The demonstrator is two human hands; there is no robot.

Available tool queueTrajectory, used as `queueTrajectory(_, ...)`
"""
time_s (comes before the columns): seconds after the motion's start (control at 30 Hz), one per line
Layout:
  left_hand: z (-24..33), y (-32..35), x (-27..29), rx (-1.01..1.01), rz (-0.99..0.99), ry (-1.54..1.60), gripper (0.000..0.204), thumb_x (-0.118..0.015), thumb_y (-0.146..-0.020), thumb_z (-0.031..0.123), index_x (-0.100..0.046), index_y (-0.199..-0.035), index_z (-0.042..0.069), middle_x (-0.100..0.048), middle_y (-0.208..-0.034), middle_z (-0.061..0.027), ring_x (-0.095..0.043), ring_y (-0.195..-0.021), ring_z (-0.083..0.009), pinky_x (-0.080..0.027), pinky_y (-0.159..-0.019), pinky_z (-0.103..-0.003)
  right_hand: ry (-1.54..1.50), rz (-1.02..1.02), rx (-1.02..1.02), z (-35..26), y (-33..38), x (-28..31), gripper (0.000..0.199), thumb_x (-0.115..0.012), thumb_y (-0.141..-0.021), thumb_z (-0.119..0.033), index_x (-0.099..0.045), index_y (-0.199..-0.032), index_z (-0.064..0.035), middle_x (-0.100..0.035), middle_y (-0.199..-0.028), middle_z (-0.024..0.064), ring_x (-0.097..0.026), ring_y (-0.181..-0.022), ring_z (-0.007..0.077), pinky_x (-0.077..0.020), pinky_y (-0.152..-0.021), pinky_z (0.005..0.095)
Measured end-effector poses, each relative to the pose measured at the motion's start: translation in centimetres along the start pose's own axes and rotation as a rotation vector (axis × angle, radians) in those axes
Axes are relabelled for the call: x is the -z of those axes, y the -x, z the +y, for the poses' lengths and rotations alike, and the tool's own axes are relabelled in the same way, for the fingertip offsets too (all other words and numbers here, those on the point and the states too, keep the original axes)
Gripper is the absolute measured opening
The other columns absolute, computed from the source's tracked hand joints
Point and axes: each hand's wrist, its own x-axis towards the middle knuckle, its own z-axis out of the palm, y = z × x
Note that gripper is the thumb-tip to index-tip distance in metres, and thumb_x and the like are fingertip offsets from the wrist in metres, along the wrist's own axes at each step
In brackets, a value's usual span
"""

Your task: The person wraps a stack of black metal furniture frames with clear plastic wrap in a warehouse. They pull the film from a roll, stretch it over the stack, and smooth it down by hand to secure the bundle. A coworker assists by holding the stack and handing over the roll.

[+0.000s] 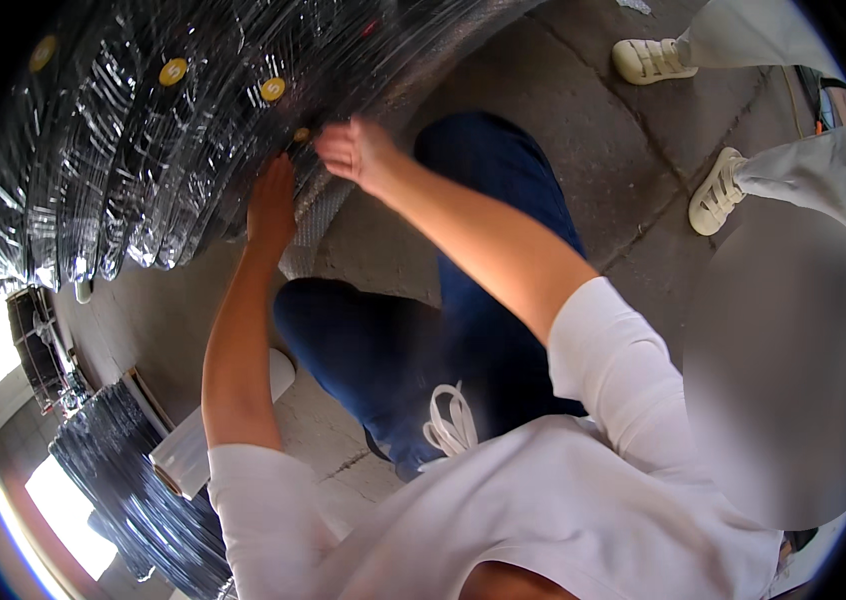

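While we wrap the stacked tyres (143, 150) | left hand (271, 205) flat, fingers released on the clear film (315, 215) | right hand (358, 150) fingers pinching film edge just above | next likely needs pulling film taut.

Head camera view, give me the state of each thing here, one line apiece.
Wrapped tyre stack: covered in clear film, yellow round stickers on it.
Left hand: flat, pressed against the film.
Right hand: fingers pinched at the film's edge.
Film roll: lying on the paved floor, partly used.
Second wrapped stack: wrapped, standing apart.
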Motion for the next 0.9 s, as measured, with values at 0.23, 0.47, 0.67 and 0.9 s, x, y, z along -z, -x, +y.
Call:
queueTrajectory(0.23,1.5,1.1,-0.4,0.135,0.036,0.369,0.068,-0.058,-0.072,0.005,-0.029,-0.132,-0.007,-0.025,-0.141,-0.0214,-0.022,-0.132,-0.0318,-0.023,-0.107,-0.039,-0.346,0.434,-0.044,8.9,-7.9,0.2,0.037,-0.046,-0.085,-0.044,-0.056,-0.098,-0.0115,-0.057,-0.089,0.0043,-0.053,-0.075,0.0192,-0.0436,-0.060,0.0407)
queueTrajectory(0.47,1.1,8.9,2.6,0.118,-0.507,0.585,0.046,-0.050,-0.082,0.025,-0.043,-0.123,0.005,-0.038,-0.132,-0.0213,-0.043,-0.117,-0.0369,-0.040,-0.093,-0.045,-0.002,0.299,0.028,5.8,-3.3,-0.9,0.033,-0.046,-0.086,-0.041,-0.055,-0.100,-0.0129,-0.058,-0.098,0.0022,-0.053,-0.084,0.0174,-0.0415,-0.065,0.0351)
queueTrajectory(0.67,2.4,21.4,11.6,-0.088,-0.658,0.688,0.039,-0.050,-0.082,0.026,-0.052,-0.116,0.007,-0.057,-0.110,-0.0197,-0.057,-0.098,-0.0367,-0.045,-0.084,-0.045,0.134,0.267,-0.383,6.0,14.8,-8.5,0.026,-0.049,-0.084,-0.031,-0.055,-0.100,-0.0111,-0.062,-0.091,0.0065,-0.060,-0.083,0.0185,-0.0449,-0.071,0.0339)
queueTrajectory(0.9,9.8,29.4,32.2,-0.248,-0.227,1.043,0.038,-0.048,-0.086,0.026,-0.050,-0.118,0.007,-0.055,-0.115,-0.0176,-0.054,-0.101,-0.0373,-0.041,-0.089,-0.045,0.146,0.216,-0.178,-4.6,43.8,-19.8,0.029,-0.048,-0.087,-0.025,-0.055,-0.107,-0.0061,-0.061,-0.103,0.0109,-0.059,-0.094,0.0204,-0.0449,-0.082,0.0318)
